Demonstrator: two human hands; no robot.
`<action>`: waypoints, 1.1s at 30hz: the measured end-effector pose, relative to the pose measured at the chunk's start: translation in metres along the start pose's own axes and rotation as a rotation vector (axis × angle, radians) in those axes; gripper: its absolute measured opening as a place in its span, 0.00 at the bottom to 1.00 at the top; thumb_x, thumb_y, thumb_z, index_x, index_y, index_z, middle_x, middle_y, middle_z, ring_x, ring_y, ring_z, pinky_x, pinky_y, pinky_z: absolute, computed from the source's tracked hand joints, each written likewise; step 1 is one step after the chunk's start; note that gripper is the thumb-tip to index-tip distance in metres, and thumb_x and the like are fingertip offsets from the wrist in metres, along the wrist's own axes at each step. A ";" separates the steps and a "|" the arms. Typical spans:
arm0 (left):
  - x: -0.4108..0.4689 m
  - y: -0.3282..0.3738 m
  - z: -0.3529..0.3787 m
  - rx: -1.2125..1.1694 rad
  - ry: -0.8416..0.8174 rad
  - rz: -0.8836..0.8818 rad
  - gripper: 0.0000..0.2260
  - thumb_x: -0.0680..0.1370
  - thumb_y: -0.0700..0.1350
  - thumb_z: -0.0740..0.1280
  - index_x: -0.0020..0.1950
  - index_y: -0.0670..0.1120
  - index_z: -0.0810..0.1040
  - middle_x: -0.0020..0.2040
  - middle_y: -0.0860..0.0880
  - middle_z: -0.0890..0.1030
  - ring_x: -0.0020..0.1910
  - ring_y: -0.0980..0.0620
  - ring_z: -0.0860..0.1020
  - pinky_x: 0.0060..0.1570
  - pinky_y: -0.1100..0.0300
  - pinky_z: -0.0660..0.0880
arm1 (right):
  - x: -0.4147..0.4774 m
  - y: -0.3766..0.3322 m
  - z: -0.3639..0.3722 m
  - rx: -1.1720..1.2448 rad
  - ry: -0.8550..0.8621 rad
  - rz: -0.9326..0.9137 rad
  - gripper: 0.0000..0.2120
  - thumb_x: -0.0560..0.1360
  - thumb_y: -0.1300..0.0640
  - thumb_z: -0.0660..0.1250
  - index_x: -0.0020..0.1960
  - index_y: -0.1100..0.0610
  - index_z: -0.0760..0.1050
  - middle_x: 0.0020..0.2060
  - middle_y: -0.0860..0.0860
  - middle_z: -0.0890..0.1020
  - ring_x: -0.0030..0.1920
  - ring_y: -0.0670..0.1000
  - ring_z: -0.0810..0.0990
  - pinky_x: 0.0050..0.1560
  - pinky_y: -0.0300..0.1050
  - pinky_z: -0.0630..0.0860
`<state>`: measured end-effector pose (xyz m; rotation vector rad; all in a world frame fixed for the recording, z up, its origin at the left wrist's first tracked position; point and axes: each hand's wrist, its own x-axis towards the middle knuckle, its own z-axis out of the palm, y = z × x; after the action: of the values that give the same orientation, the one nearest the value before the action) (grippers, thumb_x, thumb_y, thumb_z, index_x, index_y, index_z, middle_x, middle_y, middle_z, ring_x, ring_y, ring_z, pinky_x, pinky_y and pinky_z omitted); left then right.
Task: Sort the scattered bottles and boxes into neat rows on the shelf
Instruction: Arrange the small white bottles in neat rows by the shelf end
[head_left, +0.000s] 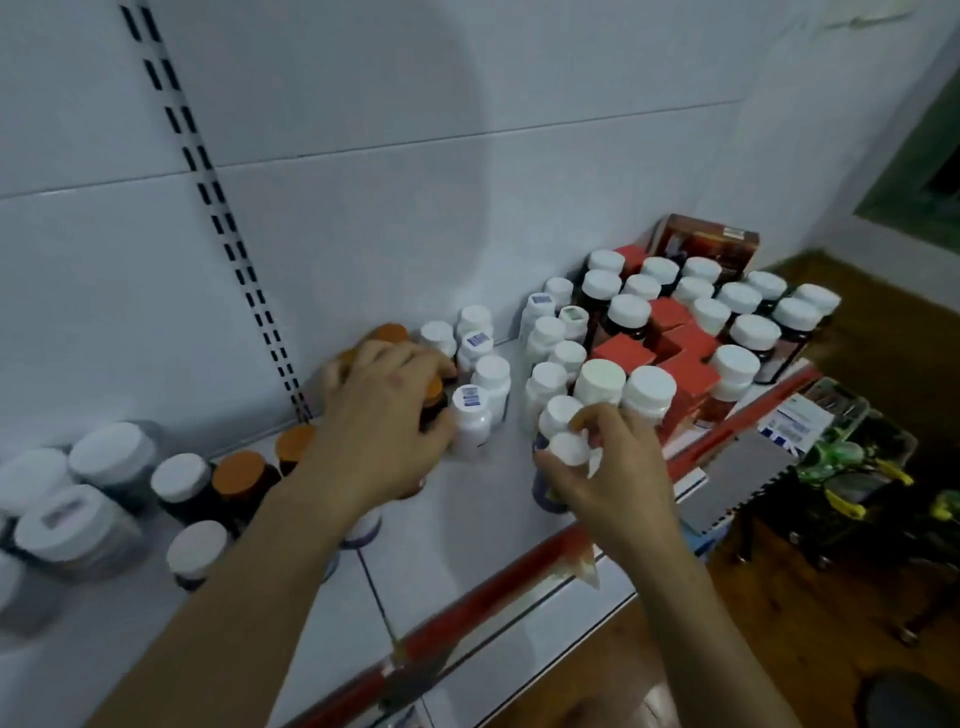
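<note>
Fingertips of the right hand (597, 467) pinch the upright white-capped bottle (569, 448) just in front of the white row (545, 384) running back toward the wall (363, 208), while the left hand (384, 415) curls over blurred orange-capped bottles (389, 335), grip unclear.

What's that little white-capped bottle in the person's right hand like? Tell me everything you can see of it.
The small bottle with the round white cap looks like smooth plastic, and its cap is on. Below the cap a bluish-purple strip of the body shows; the rest is hidden. The right hand grips it, fingers and thumb curled round it just under the cap. It sits near the front of the white shelf, right beside a neighbouring white-capped bottle; whether they touch is unclear.
</note>
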<state>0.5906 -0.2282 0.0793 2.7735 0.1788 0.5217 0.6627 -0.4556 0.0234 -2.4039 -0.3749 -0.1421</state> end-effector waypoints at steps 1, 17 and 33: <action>0.010 0.005 0.015 0.037 -0.043 -0.010 0.12 0.76 0.57 0.62 0.58 0.57 0.75 0.58 0.56 0.76 0.61 0.49 0.69 0.59 0.44 0.65 | 0.003 0.004 0.002 0.027 -0.036 -0.008 0.20 0.68 0.43 0.77 0.51 0.42 0.68 0.53 0.42 0.76 0.52 0.48 0.76 0.49 0.48 0.78; -0.036 0.015 -0.017 -1.017 0.410 -0.268 0.11 0.74 0.47 0.66 0.56 0.50 0.76 0.51 0.52 0.83 0.49 0.52 0.81 0.46 0.60 0.77 | 0.012 -0.028 -0.019 0.774 -0.007 -0.208 0.11 0.81 0.44 0.61 0.56 0.49 0.74 0.47 0.36 0.77 0.48 0.41 0.78 0.42 0.33 0.76; -0.366 -0.112 -0.191 -1.682 0.958 -0.637 0.18 0.69 0.44 0.58 0.54 0.42 0.80 0.46 0.41 0.83 0.37 0.43 0.81 0.39 0.55 0.81 | -0.226 -0.287 0.106 1.107 -0.755 -0.061 0.15 0.74 0.31 0.63 0.43 0.41 0.78 0.31 0.43 0.76 0.29 0.41 0.71 0.29 0.37 0.66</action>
<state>0.1736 -0.1345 0.0899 0.6654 0.4856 1.0473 0.3604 -0.2313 0.0773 -1.2588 -0.6430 0.7717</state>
